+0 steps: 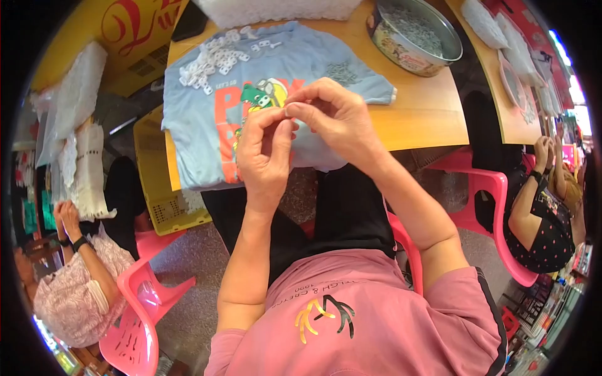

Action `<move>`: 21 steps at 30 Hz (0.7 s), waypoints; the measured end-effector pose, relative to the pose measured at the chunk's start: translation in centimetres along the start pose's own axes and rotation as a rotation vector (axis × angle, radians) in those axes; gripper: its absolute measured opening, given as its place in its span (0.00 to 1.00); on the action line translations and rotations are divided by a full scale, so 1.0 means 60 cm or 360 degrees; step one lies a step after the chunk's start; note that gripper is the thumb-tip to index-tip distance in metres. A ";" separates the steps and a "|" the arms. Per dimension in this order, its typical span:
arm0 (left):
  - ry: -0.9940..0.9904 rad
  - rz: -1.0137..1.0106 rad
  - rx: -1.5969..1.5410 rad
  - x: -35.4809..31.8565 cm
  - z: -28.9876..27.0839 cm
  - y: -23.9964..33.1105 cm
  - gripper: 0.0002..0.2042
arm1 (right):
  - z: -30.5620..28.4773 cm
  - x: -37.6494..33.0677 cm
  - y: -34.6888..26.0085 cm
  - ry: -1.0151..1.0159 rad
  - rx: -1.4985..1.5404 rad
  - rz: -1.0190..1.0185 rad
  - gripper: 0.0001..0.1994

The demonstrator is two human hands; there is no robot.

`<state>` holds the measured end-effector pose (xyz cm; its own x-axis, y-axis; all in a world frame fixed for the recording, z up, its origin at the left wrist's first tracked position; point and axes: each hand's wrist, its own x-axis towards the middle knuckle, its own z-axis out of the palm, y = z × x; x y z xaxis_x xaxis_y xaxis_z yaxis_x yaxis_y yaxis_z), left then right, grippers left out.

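My left hand [266,147] and my right hand [335,116] meet fingertip to fingertip above a light blue printed T-shirt [194,144] spread over the table. Both are closed in a pinch; whatever is between the fingertips is too small or hidden to name. Beyond my left hand, a heap of small white plastic pieces with holes [216,59] lies on the shirt, a few of them scattered to its right. A small pile of thin grey metal-looking pieces [342,73] rests on the cloth past my right hand.
A round tin [414,62] filled with similar grey pieces stands at the table's [433,106] far right. White bagged bundles [276,9] lie along the back. A yellow crate [150,182] is at the left. Pink chairs [147,294] and seated people flank me on both sides.
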<state>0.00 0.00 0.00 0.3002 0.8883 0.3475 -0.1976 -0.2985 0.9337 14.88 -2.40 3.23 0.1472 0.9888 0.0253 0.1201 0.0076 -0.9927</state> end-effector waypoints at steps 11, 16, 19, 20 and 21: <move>0.0103 -0.0337 -0.0456 0.007 -0.004 0.010 0.05 | 0.014 -0.018 0.002 0.0048 0.0452 -0.0142 0.07; 0.0009 -0.0406 -0.0553 0.009 -0.015 0.015 0.05 | -0.007 -0.021 -0.007 -0.0118 0.0320 -0.0161 0.08; -0.0110 -0.0571 -0.0721 0.016 -0.028 0.016 0.06 | -0.015 -0.015 -0.001 -0.0201 0.0303 -0.0374 0.08; -0.0160 -0.0596 -0.0738 0.019 -0.031 0.015 0.07 | -0.019 -0.010 0.002 -0.0170 0.0073 -0.0608 0.09; -0.0211 -0.0621 -0.0755 0.022 -0.033 0.014 0.07 | -0.020 -0.006 0.004 -0.0135 -0.0159 -0.0841 0.09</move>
<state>-1.61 1.57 1.09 0.5409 0.8407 0.0251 -0.4337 0.2532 0.8648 16.06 -2.91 3.14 -0.0380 0.8627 0.5042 0.2495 0.4968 -0.8312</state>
